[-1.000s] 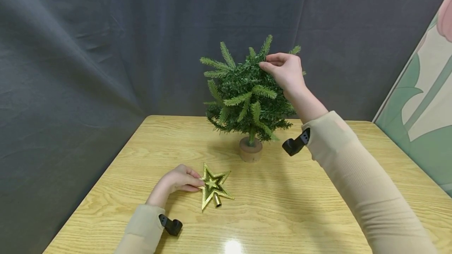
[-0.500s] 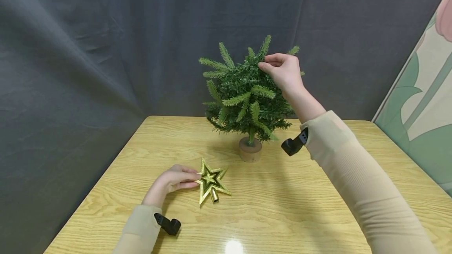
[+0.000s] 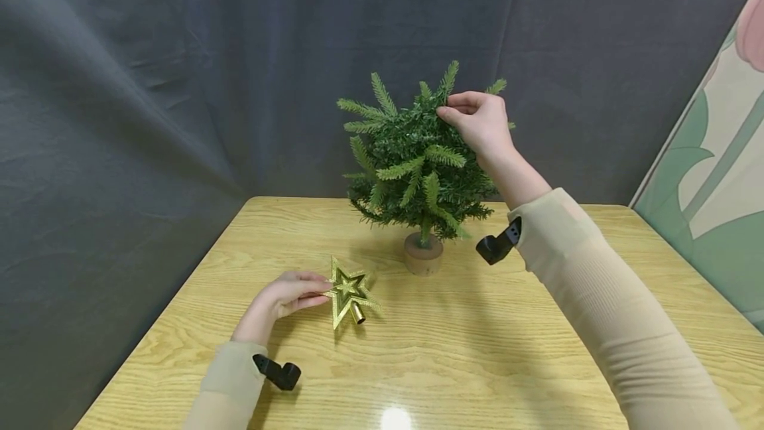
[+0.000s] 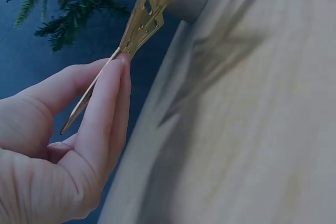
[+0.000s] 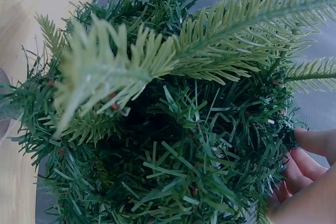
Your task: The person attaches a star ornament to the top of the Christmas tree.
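On the far left a dark grey curtain (image 3: 119,151) hangs in folds and runs on behind the wooden table (image 3: 477,330). The left forearm comes in from the bottom edge in a beige sleeve (image 3: 223,383), slanting up and to the right, with a small black camera (image 3: 279,372) at the cuff. The left hand (image 3: 292,292) bends at the wrist toward the middle of the table, its thumb and straightish fingers nearly closed in a pinch on one point of a gold star (image 3: 346,287). The star is tilted, with its short tube aimed down toward the near right; the left wrist view shows it raised off the wood, its shadow falling on the table apart from it. Right of the star and farther back, a small green tree (image 3: 412,144) stands upright near the far side of the table, bushy with dark needles and lighter sprigs. Its trunk is set in the top of a round wooden pot (image 3: 424,257), which rests on the table. At the tree's upper right, the right hand (image 3: 482,121) reaches in from the lower right, arm raised and stretched, wrist bent; thumb and fingertips come together on a dark green bit of the tree, the other fingers curled beneath. A second black camera (image 3: 499,243) sits at that cuff. On the far right leans a panel (image 3: 716,184) with green leaves and a pink flower.
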`<state>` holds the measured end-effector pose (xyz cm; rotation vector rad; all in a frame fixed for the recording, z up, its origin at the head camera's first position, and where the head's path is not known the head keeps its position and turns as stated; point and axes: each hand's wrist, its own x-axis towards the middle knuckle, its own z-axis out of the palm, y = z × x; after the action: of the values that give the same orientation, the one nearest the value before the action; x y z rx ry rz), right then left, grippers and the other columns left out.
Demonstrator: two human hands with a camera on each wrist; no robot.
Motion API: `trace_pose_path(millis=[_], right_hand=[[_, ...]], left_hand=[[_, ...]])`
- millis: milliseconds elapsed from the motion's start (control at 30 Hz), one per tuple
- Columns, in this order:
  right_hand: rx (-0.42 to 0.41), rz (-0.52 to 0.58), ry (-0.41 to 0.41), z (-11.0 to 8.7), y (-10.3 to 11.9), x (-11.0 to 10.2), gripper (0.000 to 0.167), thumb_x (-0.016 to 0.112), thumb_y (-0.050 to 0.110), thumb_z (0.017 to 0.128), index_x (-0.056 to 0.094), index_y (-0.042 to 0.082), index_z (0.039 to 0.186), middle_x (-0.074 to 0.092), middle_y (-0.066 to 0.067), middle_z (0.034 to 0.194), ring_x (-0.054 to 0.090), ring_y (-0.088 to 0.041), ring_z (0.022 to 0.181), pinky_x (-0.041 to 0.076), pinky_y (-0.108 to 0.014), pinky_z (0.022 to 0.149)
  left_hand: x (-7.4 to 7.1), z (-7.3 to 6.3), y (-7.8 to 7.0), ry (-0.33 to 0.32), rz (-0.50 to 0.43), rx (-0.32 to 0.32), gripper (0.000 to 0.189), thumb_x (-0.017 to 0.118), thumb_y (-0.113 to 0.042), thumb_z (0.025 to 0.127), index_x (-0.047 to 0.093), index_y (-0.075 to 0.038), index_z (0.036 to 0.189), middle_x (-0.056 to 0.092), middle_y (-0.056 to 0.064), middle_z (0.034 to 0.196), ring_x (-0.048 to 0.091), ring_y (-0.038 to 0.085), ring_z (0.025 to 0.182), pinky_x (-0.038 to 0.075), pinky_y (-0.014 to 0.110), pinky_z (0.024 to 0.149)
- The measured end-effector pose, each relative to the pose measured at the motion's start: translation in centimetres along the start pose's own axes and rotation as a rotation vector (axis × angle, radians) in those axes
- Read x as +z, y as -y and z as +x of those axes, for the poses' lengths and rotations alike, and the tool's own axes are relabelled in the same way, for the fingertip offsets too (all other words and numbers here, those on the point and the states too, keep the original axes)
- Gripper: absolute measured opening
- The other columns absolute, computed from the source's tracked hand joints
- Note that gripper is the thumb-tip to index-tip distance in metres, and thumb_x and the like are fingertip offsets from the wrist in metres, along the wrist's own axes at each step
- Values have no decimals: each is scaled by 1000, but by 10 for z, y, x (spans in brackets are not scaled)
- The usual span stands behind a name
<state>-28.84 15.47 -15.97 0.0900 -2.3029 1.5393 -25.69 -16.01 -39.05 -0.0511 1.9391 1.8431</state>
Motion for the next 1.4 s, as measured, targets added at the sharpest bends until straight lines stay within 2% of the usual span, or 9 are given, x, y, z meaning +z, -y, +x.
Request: trace_pose_path(millis=[167, 467, 667, 933, 1100, 1400], right_hand=[[4, 1, 1, 0, 0, 0, 37, 64, 19, 90, 60, 3, 123, 57, 5, 96, 53, -20, 111, 46, -35, 99], [1, -3, 7, -1, 2, 0, 38, 64, 19, 90, 60, 3, 124, 58, 2, 98, 53, -18, 107, 45, -36, 99], [6, -9, 15, -1, 2, 0, 38, 64, 20, 90, 60, 3, 124, 60, -1, 103, 53, -22, 112, 45, -37, 100], [20, -15, 15, 1, 2, -1, 38, 64, 19, 91, 59, 4, 125, 60, -3, 108, 52, -24, 117, 45, -36, 102], [16, -14, 18, 1, 3, 0, 38, 64, 19, 91, 59, 4, 125, 60, -2, 106, 53, -23, 116, 45, -36, 101], [13, -15, 23, 0, 2, -1, 37, 62, 18, 91, 59, 4, 126, 57, 2, 103, 51, -23, 117, 45, -36, 101]], left_hand=[[-8, -3, -14, -10, 6, 18, 46, 62, -3, 89, 42, 13, 127, 58, 5, 93, 65, 11, 79, 56, 21, 79], [-20, -8, -38, -30, -20, 35, 34, 61, -3, 90, 48, 8, 119, 61, 1, 87, 65, 9, 77, 56, 18, 77], [-25, -11, -51, -22, -28, 73, 39, 58, -1, 91, 43, 12, 124, 59, 2, 91, 65, 7, 78, 56, 18, 78], [-35, -16, -61, -26, -30, 87, 42, 55, -1, 92, 39, 12, 128, 55, 4, 98, 64, 6, 80, 55, 17, 81], [-42, -23, -68, -42, -70, 91, 42, 56, 0, 92, 38, 11, 129, 56, 3, 96, 65, 6, 80, 55, 16, 81], [-52, -34, -87, -67, -62, 96, 47, 58, -2, 91, 37, 10, 132, 56, 1, 97, 65, 5, 80, 54, 15, 81]])
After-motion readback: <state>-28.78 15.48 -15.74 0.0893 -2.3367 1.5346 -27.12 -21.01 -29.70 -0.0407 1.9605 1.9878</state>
